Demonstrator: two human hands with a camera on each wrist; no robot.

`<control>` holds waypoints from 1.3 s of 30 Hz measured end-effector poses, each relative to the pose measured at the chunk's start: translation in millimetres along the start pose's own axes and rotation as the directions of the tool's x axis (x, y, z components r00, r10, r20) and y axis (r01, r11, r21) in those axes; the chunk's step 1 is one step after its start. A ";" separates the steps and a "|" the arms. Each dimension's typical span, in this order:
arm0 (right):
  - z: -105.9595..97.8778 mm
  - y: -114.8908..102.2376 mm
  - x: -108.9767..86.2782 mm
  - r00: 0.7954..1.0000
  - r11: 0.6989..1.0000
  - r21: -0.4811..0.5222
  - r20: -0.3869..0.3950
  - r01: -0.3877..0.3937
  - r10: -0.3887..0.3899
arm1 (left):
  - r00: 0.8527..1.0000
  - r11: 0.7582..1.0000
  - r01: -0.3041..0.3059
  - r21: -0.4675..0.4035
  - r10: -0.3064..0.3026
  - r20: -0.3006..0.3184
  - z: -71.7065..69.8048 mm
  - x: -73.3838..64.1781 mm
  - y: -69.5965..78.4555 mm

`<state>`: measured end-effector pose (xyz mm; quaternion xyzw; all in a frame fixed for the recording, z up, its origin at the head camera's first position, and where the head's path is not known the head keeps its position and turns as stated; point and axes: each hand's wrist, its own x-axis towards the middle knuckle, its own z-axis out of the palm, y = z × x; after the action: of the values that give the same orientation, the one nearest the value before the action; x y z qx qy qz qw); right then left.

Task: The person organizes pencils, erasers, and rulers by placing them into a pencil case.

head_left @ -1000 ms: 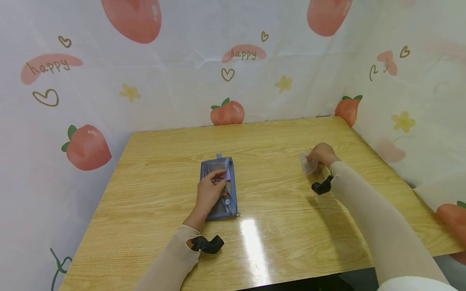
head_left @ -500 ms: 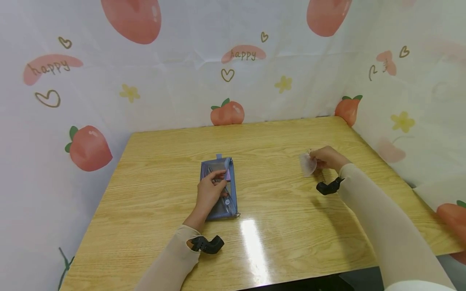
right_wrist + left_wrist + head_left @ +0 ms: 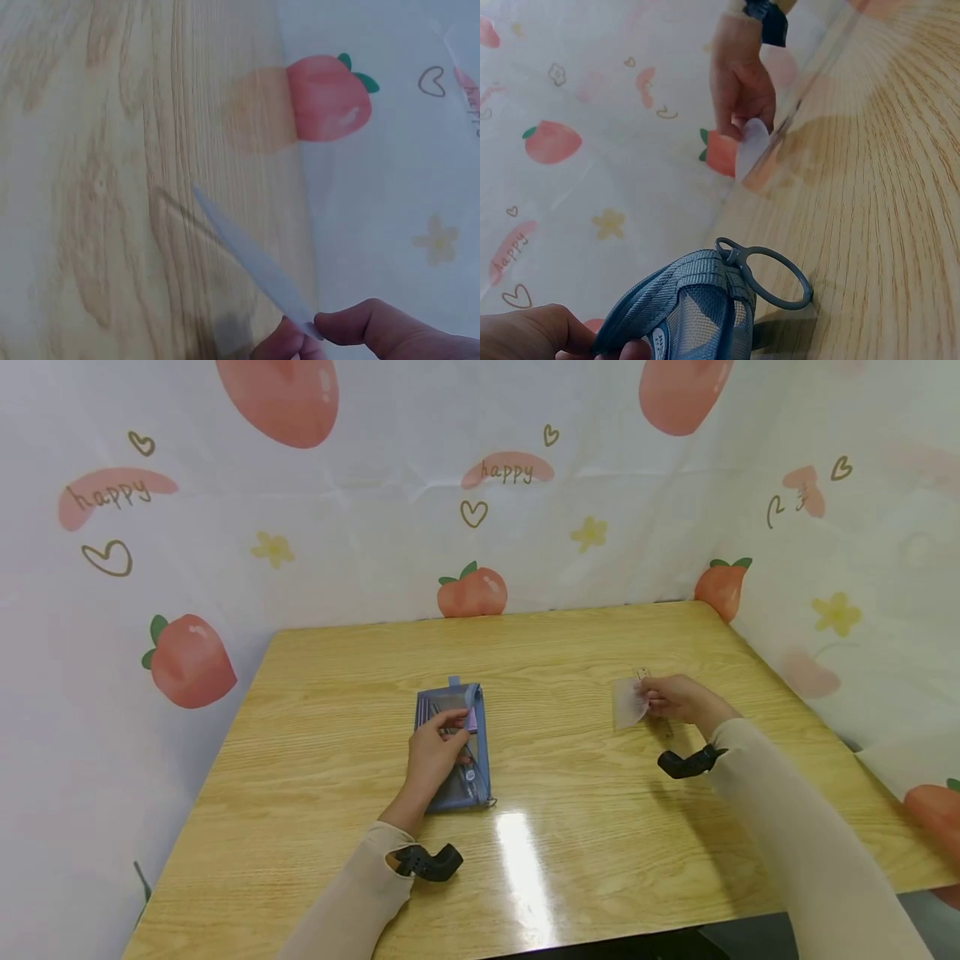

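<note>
A blue mesh zip pencil case (image 3: 442, 797) lies on the table, left of the middle, with a few slim things and a small purple piece showing inside. My left hand (image 3: 429, 756) lies over it, thumb and fingers pinching its fabric edge, as the left wrist view shows. Over to the right, my right hand (image 3: 678, 700) pinches a thin, whitish translucent flat piece (image 3: 628, 703) by its edge. From the left wrist view this flat piece (image 3: 751, 150) has a rounded outline; the right wrist view catches it nearly edge-on.
A narrow clear strip with dark markings (image 3: 642, 673) shows above and below the right hand. A metal-coloured ring (image 3: 780, 279) hangs at the case's end. The wood-grain table (image 3: 337, 710) meets a printed cloth backdrop (image 3: 360, 527) at the back and right.
My right hand has shifted slightly nearer and to the right, turning so more of the flat piece shows. My left hand and the pencil case have stayed in place.
</note>
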<state>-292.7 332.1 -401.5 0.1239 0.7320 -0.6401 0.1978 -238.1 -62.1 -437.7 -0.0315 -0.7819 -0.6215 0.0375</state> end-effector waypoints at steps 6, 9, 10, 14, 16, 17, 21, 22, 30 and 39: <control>12.4 5.0 -0.6 0.999 0.992 0.127 0.054 0.000 -0.007 | 1.000 1.000 -0.002 0.000 0.002 -0.006 -0.1 0.5 -1.5; 20.6 6.3 0.4 0.998 0.988 0.157 0.063 -0.004 -0.006 | 1.000 1.000 0.005 -0.004 -0.005 -0.010 0.2 0.9 -2.0; 23.1 6.5 1.3 0.998 0.987 0.163 0.062 -0.001 -0.009 | 1.000 1.000 0.007 -0.006 -0.007 -0.008 0.2 1.0 -1.9; 31.3 6.3 3.7 0.997 0.984 0.178 0.067 0.029 -0.041 | 1.000 1.000 0.010 -0.012 -0.010 -0.003 -0.3 0.6 -0.9; 33.9 6.3 4.0 0.995 0.978 0.203 0.075 0.047 -0.064 | 1.000 1.000 0.011 -0.011 -0.011 0.000 -0.4 0.3 -0.7; 35.3 6.3 3.7 0.994 0.974 0.217 0.079 0.056 -0.075 | 1.000 1.000 0.011 -0.008 -0.011 0.001 -0.6 0.1 -0.5; 41.4 7.2 2.5 0.989 0.959 0.275 0.104 0.070 -0.102 | 1.000 1.000 0.010 0.001 -0.010 0.003 -0.5 -0.4 -0.1; 43.4 7.5 2.3 0.990 0.952 0.300 0.101 0.067 -0.101 | 1.000 1.000 0.008 0.003 -0.008 0.003 -0.5 -0.4 -0.1; 59.0 9.6 3.6 0.985 0.883 0.465 0.113 0.063 -0.130 | 1.000 1.000 0.001 0.016 -0.001 -0.003 -1.3 -0.2 -1.1; 76.8 14.7 4.3 0.978 0.844 0.533 0.135 0.063 -0.159 | 1.000 1.000 0.000 0.006 0.000 0.004 -0.3 0.9 -2.4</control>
<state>-280.1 258.3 -424.4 0.0741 0.5149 -0.8344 0.1821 -239.2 -63.0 -439.8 -0.0325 -0.7837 -0.6192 0.0359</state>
